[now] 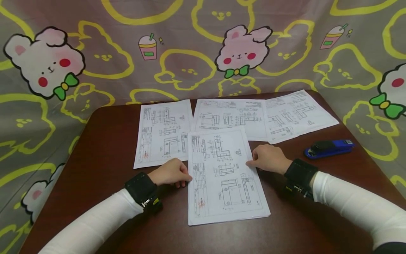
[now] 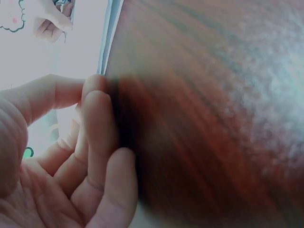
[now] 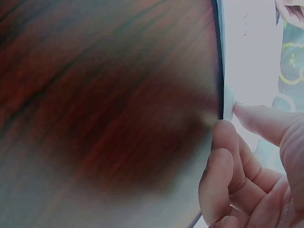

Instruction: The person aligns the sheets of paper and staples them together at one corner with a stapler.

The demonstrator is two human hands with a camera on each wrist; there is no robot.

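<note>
A small stack of printed drawing sheets (image 1: 228, 165) lies upright in front of me, its lower right corner showing more than one layer. My left hand (image 1: 171, 173) pinches the stack's left edge between thumb and index finger, the other fingers curled loosely below. On the opposite side my right hand (image 1: 269, 158) pinches the right edge, thumb on top. The left wrist view shows the paper edge (image 2: 90, 47) meeting the fingertips. In the right wrist view, the layered edge (image 3: 228, 71) runs between the thumb and the index finger.
Behind the stack lie a drawing sheet on the left (image 1: 149, 141), one in the middle (image 1: 257, 134) and one on the right (image 1: 298, 130), partly overlapping. A blue and black stapler (image 1: 330, 149) rests at the right of the brown table (image 1: 108, 141). A patterned curtain (image 1: 190, 88) hangs behind.
</note>
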